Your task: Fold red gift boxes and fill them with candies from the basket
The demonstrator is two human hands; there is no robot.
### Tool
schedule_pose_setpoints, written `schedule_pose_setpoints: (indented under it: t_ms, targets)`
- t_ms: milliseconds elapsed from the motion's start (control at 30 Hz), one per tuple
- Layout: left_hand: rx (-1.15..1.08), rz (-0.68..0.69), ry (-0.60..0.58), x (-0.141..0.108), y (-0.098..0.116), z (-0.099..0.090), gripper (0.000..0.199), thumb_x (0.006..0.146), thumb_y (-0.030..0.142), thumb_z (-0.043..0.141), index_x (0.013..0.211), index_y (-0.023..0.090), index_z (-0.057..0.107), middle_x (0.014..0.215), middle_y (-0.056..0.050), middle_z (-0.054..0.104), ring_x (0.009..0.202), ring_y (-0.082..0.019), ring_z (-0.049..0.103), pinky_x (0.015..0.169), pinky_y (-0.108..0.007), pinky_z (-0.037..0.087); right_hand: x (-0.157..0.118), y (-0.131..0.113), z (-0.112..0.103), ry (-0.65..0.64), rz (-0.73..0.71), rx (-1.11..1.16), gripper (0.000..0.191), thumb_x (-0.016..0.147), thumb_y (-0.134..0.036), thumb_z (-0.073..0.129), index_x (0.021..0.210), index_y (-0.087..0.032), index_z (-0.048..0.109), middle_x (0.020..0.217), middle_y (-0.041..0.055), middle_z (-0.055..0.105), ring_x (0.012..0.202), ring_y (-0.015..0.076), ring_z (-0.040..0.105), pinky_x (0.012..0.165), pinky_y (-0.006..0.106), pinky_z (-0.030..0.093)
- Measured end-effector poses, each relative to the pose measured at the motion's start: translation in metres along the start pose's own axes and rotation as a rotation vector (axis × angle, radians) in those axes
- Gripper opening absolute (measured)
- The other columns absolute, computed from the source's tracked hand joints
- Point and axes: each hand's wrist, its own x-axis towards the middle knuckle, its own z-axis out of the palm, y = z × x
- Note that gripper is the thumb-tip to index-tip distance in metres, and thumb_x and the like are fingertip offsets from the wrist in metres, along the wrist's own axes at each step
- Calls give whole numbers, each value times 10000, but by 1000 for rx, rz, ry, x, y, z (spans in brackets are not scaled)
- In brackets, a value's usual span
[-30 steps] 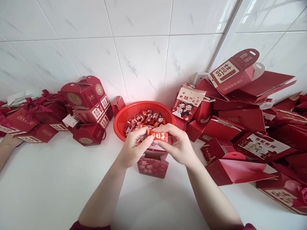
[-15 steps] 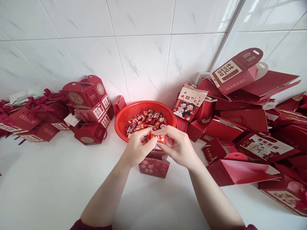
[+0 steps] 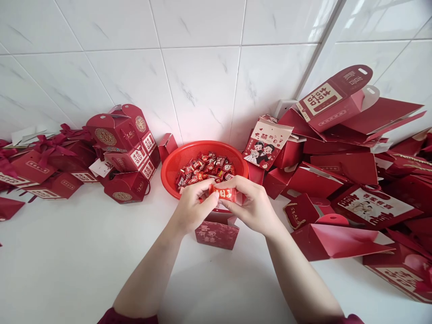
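Observation:
Between my two hands is a red wrapped candy (image 3: 225, 194) with pale lettering, pinched at both ends. My left hand (image 3: 196, 204) is closed on its left end, thumb on the wrapper. The fingers of my right hand (image 3: 250, 202) grip the other end. Just behind them sits a red plastic basket (image 3: 170, 168) holding many small wrapped candies (image 3: 205, 167). Below my hands a dark red gift box (image 3: 216, 235) stands on the white table, its top partly hidden by my hands.
Stacked red gift boxes (image 3: 126, 144) and boxes tied with ribbons (image 3: 64, 155) fill the left side. A large heap of red boxes (image 3: 340, 166) covers the right. Behind the basket rises a white tiled wall (image 3: 202, 90) with a socket (image 3: 285, 107).
Both hands keep the candy in nearly the same place; its lettering has turned slightly. A red corner of something now shows at the left edge of the table.

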Motion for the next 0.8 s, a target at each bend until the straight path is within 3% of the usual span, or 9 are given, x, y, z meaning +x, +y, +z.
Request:
schedule_pose_setpoints:
  t_ms: [400,567,700,800]
  targets:
    - [81,-23,-10,-2,7,-5,174,874,307,596,759,177,607,673,7,516,634,-136,493,569,-252,410,-5,-3,4,-2,-53,-115,245,895,-133,592,1104,-254,632,1053,43,712,931,196,675,783,321,564]
    - [88,-66,-49,-4,12,-5,238,862,405,671,824,182,594,777,4,559,737,-147,539,668,-255,439,-3,-5,4,-17,-10,-45,254,897,-139,584,1115,-256,644,1052,34,714,904,182,680,789,312,556]
    - [-23,-33,-71,-5,14,-8,306,960,437,532,796,180,557,750,3,523,711,-134,504,658,-252,415,-2,-7,4,-7,103,101,297,886,-264,683,1171,-254,599,1118,44,697,968,193,670,823,311,539]
    - [-47,26,-37,-7,14,-8,337,1003,426,452,787,182,538,723,6,517,687,-130,488,665,-258,407,-2,-6,8,2,199,258,276,905,-401,664,1109,-241,568,996,33,685,864,179,653,758,302,527]
